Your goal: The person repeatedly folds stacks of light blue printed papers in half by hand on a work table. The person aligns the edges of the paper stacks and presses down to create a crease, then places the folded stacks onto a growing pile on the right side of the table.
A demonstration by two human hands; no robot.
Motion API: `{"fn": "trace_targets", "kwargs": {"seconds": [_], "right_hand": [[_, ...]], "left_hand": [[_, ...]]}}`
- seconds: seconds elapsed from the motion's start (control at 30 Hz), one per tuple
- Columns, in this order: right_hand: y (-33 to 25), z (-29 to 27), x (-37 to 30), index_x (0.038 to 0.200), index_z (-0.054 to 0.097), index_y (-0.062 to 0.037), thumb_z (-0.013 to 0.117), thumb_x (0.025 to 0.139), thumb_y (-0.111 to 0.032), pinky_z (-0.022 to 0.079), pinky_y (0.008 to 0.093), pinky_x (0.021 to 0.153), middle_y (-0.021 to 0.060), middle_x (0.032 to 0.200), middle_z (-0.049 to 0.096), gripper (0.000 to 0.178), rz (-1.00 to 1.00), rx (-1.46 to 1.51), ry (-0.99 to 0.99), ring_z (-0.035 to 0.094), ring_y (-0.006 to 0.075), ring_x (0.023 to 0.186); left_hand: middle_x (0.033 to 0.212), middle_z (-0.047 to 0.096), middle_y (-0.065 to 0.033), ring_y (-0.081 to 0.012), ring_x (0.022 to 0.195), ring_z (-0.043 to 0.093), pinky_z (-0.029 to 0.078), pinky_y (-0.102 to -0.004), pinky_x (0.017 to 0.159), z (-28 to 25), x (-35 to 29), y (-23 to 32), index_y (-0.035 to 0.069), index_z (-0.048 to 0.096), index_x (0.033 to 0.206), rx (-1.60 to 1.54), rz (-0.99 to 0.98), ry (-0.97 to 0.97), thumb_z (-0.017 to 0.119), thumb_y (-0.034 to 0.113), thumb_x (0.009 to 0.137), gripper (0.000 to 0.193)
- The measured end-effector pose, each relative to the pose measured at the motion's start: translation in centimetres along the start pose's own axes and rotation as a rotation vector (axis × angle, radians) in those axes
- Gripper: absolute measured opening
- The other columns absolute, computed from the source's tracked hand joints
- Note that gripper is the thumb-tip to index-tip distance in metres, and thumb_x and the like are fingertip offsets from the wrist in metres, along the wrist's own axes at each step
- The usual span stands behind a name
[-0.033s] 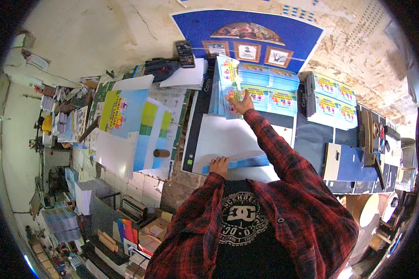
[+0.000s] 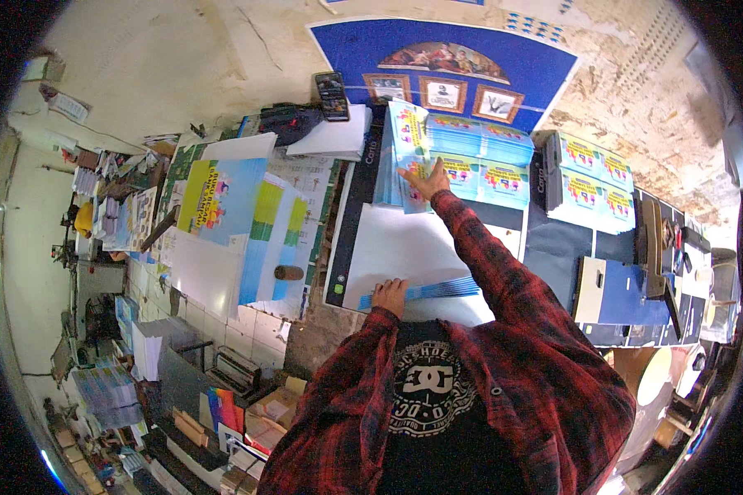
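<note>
My right hand [image 2: 427, 178] reaches out with thumb and fingers spread, resting on the front of a pile of light blue booklets [image 2: 409, 136] with yellow-green covers. Right beside it stand more booklet stacks [image 2: 504, 183] in rows. Nearer to me, my left hand [image 2: 390, 297] is closed over the left end of a fanned row of blue booklets [image 2: 442, 289]. These lie on a large white sheet [image 2: 396, 243] on the dark worktable. Part of the fanned row is hidden beneath my left fingers.
Farther right are more booklet stacks [image 2: 590, 183] and a wooden-handled paper cutter [image 2: 654, 247]. On the left, large printed sheets [image 2: 215, 198] lie with a brown cylinder [image 2: 288, 272] on them. A phone [image 2: 332, 96] leans at the back against the wall.
The view has shifted very slightly. Both hands stay at the same booklets, with no clear movement.
</note>
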State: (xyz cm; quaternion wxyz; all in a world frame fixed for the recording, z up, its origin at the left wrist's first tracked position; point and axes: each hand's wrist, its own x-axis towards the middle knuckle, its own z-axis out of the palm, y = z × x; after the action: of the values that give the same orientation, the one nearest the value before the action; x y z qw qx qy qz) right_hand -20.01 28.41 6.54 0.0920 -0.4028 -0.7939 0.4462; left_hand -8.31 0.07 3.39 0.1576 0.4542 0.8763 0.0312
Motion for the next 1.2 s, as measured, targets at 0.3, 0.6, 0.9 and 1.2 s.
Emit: {"fn": "trace_targets", "kwargs": {"seconds": [0.3, 0.6, 0.9, 1.2], "right_hand": [[-5.4, 4.0, 5.4, 0.147, -0.013, -0.0101, 0.074, 0.044, -0.077, 0.030, 0.0552, 0.105, 0.0326, 0.143, 0.025, 0.150, 0.425, -0.084, 0.000, 0.031, 0.0450, 0.132], [-2.7, 4.8, 7.9, 0.147, 0.006, -0.0042, 0.072, 0.056, -0.070, 0.039, 0.0458, 0.102, 0.0306, 0.134, 0.043, 0.131, 0.299, 0.014, -0.080, 0.047, 0.0423, 0.121], [2.9, 3.1, 13.3, 0.136, 0.041, -0.0026, 0.063, 0.073, -0.056, 0.041, 0.0375, 0.097, 0.0225, 0.128, 0.051, 0.086, 0.221, 0.522, -0.398, 0.052, 0.0341, 0.113], [1.7, 0.0, 9.7, 0.119, 0.056, -0.0030, 0.061, 0.072, -0.039, 0.048, 0.0450, 0.090, 0.0254, 0.108, 0.063, 0.059, -0.164, -0.214, 0.152, 0.062, 0.0414, 0.097]], "left_hand": [[0.104, 0.061, -0.0136, -0.0304, 0.098, 0.060, 0.048, -0.0448, 0.082, -4.8, -3.0, -6.2, 0.006, 0.056, 0.109, -0.286, -0.401, -0.166, 0.068, 0.035, 0.079, 0.043], [0.097, 0.065, -0.0203, -0.0334, 0.090, 0.064, 0.050, -0.0433, 0.082, -6.3, -7.9, -12.2, -0.001, 0.060, 0.108, -0.782, -0.617, 0.336, 0.078, 0.046, 0.068, 0.064], [0.093, 0.070, -0.0097, -0.0233, 0.083, 0.067, 0.052, -0.0376, 0.074, -3.5, -7.9, -13.1, 0.006, 0.062, 0.109, -1.043, -0.528, 0.454, 0.080, 0.036, 0.068, 0.054], [0.080, 0.070, -0.0077, -0.0192, 0.072, 0.068, 0.052, -0.0339, 0.065, -5.8, -5.6, -9.1, 0.008, 0.069, 0.095, -0.975, -0.511, 0.542, 0.079, 0.037, 0.070, 0.040]]}}
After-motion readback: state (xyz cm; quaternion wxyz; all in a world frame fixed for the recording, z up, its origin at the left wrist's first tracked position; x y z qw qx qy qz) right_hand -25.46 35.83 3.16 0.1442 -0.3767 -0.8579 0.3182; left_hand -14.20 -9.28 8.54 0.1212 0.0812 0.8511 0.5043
